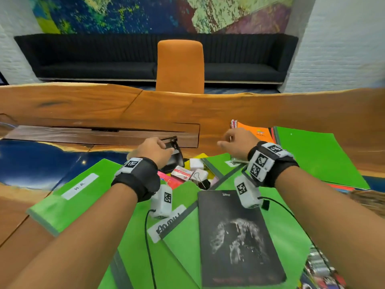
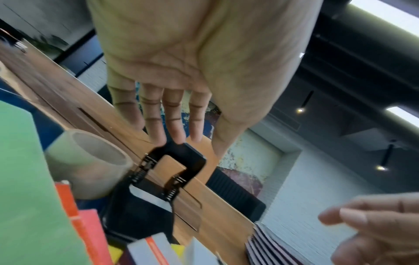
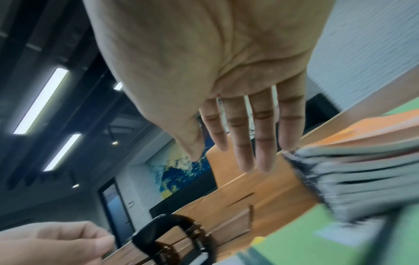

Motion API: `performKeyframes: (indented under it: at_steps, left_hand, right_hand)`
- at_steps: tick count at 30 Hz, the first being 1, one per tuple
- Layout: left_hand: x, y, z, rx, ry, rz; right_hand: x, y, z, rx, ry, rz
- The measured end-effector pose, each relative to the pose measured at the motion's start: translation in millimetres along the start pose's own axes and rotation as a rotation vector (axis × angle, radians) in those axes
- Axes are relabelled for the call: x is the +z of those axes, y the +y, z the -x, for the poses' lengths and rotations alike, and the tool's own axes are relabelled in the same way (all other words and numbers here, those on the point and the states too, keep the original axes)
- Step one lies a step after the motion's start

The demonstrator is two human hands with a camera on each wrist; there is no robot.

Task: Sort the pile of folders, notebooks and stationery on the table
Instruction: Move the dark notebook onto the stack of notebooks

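A black hole punch (image 1: 174, 159) stands at the far end of the pile, its sprung handle (image 2: 181, 156) raised. My left hand (image 1: 166, 146) reaches over it, and the straight fingertips (image 2: 179, 139) touch the handle's top edge. My right hand (image 1: 227, 142) hovers above the pile next to a stack of spiral notebooks (image 1: 256, 132), holding nothing, fingers extended (image 3: 247, 161). Green folders (image 1: 68, 195) overlap in front of me, one labelled H.R. A black notebook (image 1: 237, 236) lies on top of them. Small boxes (image 1: 182, 173), a binder clip (image 1: 200, 180) and white erasers (image 1: 196, 163) lie just near of the punch.
A roll of tape (image 2: 90, 165) sits left of the punch. Another green folder (image 1: 316, 155) lies at the right beside the orange-covered notebooks. The wooden table (image 1: 208, 113) stretches beyond the pile, with a dark inset panel (image 1: 100, 136). An orange chair (image 1: 180, 65) stands across it.
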State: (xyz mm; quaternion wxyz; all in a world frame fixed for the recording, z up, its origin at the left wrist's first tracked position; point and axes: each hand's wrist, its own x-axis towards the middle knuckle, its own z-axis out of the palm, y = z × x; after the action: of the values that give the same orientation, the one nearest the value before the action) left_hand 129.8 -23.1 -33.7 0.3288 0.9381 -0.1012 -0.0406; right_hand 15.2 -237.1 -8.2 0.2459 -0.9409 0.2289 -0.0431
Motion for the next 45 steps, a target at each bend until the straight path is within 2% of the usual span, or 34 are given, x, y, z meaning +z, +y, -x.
performKeyframes:
  at_steps: [3,6,8,12,15,18,21,25,28,32,34,36,38,41,43,45]
  left_hand:
    - [9.1,19.5,39.8,0.07,-0.214,-0.016]
    - [20.1,28.5,86.9,-0.007,-0.39,0.046]
    - [28.3,27.3,116.8,-0.041,-0.424,0.046]
    - [38.1,22.6,160.0,0.096,-0.452,-0.239]
    - [37.9,21.1,177.3,0.082,-0.451,-0.221]
    - [37.8,12.8,181.9,-0.005,-0.512,-0.102]
    - [29.4,2.8,176.0,-0.03,-0.583,-0.106]
    - [28.8,-7.1,170.1,-0.095,-0.646,0.134]
    - [37.7,-6.2,171.6,-0.174,-0.681,0.466]
    - [29.7,6.1,143.8,-0.181,-0.631,0.818]
    - [20.7,17.9,119.2,-0.203,-0.555,0.898]
    - [17.4,27.6,89.8,-0.201,-0.421,0.875]
    - [18.1,35.7,60.9,-0.218,-0.347,0.841]
    - [27.9,49.8,26.6,-0.29,-0.412,0.822]
    - [38.3,57.6,8.4,-0.25,-0.382,0.67]
    - [55.3,63.4,-12.3,-0.141,-0.292,0.55]
  right_hand:
    - [-6.3,33.6,37.7,0.121,-0.052,-0.045]
    - [-2.9,51.9,85.8,0.255,-0.175,-0.017]
    - [4.6,58.7,116.1,0.295,-0.219,-0.006]
    - [22.6,54.8,162.9,0.263,-0.221,0.053]
    - [31.3,46.0,183.6,0.226,-0.187,0.04]
    - [34.7,43.9,194.7,0.232,-0.202,0.019]
    - [34.8,45.2,199.5,0.255,-0.19,-0.031]
    - [38.8,48.3,194.2,0.289,-0.162,-0.05]
    - [39.7,47.8,193.6,0.313,-0.189,-0.178]
    - [32.1,40.2,187.3,0.206,-0.126,-0.427]
    - [26.4,31.1,176.3,0.191,-0.151,-0.667]
    - [21.8,22.7,153.2,0.201,-0.143,-1.017]
    - [19.6,18.6,114.4,0.212,-0.023,-1.211]
    - [18.5,13.7,46.7,0.236,0.144,-1.111]
    - [17.1,12.5,9.6,0.271,0.206,-1.052]
    - [16.8,9.4,-21.1,0.312,0.098,-0.97]
